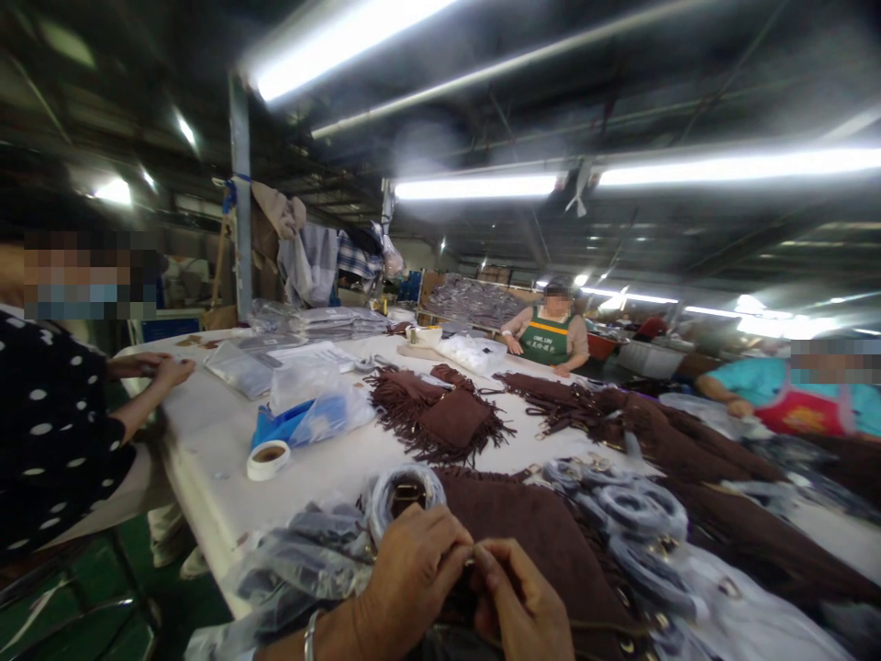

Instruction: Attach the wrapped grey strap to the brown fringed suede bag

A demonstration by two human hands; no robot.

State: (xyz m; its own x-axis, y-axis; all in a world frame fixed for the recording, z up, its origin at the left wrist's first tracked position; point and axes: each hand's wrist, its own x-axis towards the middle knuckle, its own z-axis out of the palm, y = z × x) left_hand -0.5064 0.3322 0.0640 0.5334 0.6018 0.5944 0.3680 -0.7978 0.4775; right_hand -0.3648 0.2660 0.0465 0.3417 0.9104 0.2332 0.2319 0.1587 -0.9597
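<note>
My left hand (407, 574) and my right hand (519, 601) meet at the bottom of the view, fingertips pinched together over a brown suede fringed bag (551, 542). What they pinch is too small to make out. Just beyond my left hand lies a coiled strap wrapped in clear plastic (403, 491). More plastic-wrapped straps (633, 514) are heaped to the right of the bag. Crumpled plastic bags (309, 560) lie left of my left wrist, which wears a bangle.
The white table (206, 441) holds a tape roll (267, 459), a blue bag (303, 418), more brown fringed bags (447, 418) and plastic packets. A person in a dotted top sits at left, another in a green apron far across, a third in turquoise at right.
</note>
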